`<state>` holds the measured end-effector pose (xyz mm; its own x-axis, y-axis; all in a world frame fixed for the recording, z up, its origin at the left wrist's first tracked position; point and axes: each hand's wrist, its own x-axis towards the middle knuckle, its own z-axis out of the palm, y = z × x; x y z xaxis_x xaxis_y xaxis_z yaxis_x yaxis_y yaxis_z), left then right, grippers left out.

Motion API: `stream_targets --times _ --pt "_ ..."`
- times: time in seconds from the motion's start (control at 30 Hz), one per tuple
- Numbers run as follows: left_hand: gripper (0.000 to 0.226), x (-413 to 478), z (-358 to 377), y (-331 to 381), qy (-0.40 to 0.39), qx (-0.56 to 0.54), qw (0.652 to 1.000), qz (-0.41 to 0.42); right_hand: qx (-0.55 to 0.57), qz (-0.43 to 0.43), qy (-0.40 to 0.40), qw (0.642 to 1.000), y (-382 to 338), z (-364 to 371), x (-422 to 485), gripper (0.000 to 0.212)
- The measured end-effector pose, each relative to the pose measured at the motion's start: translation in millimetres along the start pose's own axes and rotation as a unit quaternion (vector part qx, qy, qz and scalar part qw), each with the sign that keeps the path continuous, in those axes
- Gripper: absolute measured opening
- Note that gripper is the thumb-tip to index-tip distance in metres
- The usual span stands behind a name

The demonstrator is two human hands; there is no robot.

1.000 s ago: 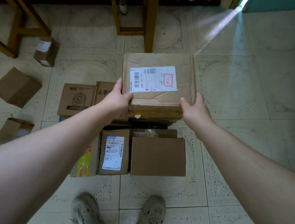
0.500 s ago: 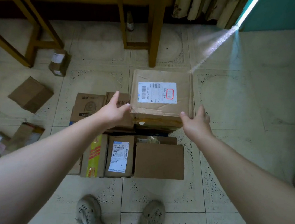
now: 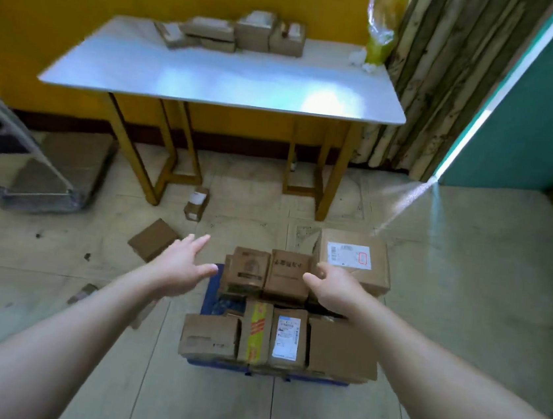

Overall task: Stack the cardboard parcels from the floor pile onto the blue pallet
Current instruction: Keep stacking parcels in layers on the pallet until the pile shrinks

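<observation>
Hands empty, left hand (image 3: 182, 267) and right hand (image 3: 332, 284) spread open above parcels (image 3: 288, 274) on blue pallet (image 3: 212, 288) at lower centre; loose parcel (image 3: 153, 244) on floor (image 3: 56, 253) centre-left probably next, grip opposite sides, set flat.

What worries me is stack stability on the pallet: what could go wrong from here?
1. The labelled parcel sits high at the stack's far right corner, and neither the left hand nor the right hand holds it; it may slide off.
2. The front-row parcels reach the edge of the blue pallet; a nudge could tip them.
3. The loose box on the floor to the left could trip a step.
</observation>
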<state>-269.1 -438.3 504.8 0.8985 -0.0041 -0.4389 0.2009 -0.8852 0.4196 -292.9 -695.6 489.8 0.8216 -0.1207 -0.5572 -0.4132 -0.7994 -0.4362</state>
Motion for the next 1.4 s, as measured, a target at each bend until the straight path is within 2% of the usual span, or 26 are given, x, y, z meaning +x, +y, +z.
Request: stream_targets --times 0.2,0.3,0.43,0.67,0.9,1.23,1.4 --pt "0.068 -75.3 -123.7 -114.3 0.022 -0.053 0.998 -0.007 -0.021 -0.105 0.002 0.994 -149.2 51.4 -54.1 0.057" --pt "0.067 -99.2 -163.8 -166.5 0.059 -0.071 0.995 -0.032 -0.035 -0.145 -0.014 0.989 -214.3 76.9 -69.5 0.058" --pt "0.065 -119.8 -191.1 -223.5 0.099 -0.096 0.988 -0.069 -0.081 -0.196 -0.049 0.976 -283.4 104.7 -76.2 0.059" --pt "0.066 -120.0 -222.0 -312.2 0.099 -0.109 0.981 -0.124 -0.146 -0.256 -0.092 0.951 -381.7 157.5 -43.8 0.06" --pt "0.064 -45.4 -278.8 -375.8 0.094 -0.118 0.977 -0.151 -0.159 -0.253 -0.104 0.949 -468.5 199.2 38.3 0.06" --pt "0.064 74.7 -337.0 -449.0 0.032 -0.134 0.977 -0.165 -0.185 -0.199 -0.124 0.954 -565.1 243.9 134.6 0.057" --pt "0.063 144.0 -355.9 -491.2 -0.032 -0.117 0.983 -0.137 -0.142 -0.111 -0.121 0.976 -580.5 261.0 169.0 0.058"
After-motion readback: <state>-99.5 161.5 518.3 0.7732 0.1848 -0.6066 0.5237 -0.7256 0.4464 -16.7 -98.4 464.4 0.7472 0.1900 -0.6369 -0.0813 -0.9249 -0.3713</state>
